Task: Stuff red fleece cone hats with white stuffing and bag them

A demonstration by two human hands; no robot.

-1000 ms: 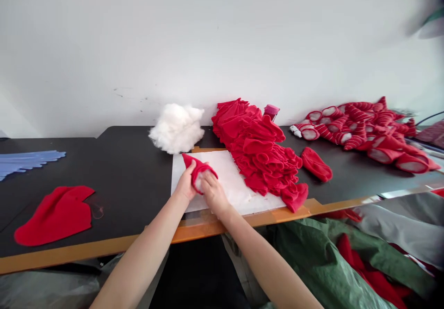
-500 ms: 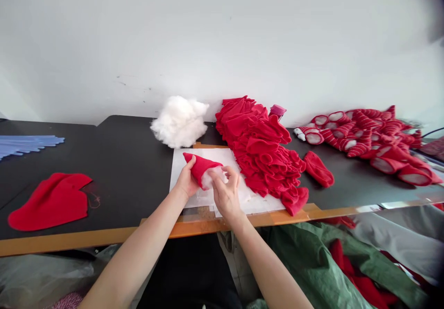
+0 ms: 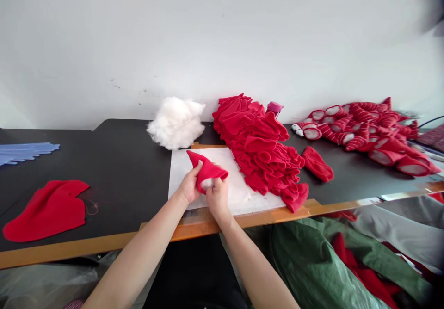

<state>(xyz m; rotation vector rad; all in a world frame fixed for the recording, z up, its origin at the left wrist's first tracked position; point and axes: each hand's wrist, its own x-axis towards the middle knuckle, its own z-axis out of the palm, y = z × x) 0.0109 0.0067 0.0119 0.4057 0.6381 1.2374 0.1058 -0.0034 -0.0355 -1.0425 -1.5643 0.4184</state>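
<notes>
A red fabric cone (image 3: 205, 166), its pointed tip up and to the left, is held above a white sheet (image 3: 239, 205). My left hand (image 3: 189, 185) is closed around its left side, thumb on the cloth. At the wide open end, my right hand (image 3: 218, 197) is closed on the rim, with some fingers hidden by the fabric. White stuffing (image 3: 207, 183) shows inside the opening. Behind the hands rests a fluffy heap of white fibre (image 3: 176, 123). To the right lies a large pile of red fabric pieces (image 3: 260, 147).
On the black table (image 3: 121, 161), a flat red fabric piece (image 3: 48, 209) lies left, near blue strips (image 3: 27, 151). A lone red piece (image 3: 317, 164) and many striped stuffed cones (image 3: 357, 126) sit right. A green bag (image 3: 301, 253) hangs below the taped edge.
My right hand's fingers have gone from pressing stuffing at the mouth to the rim and inside. The cone's opening has turned downward, and less stuffing shows.
</notes>
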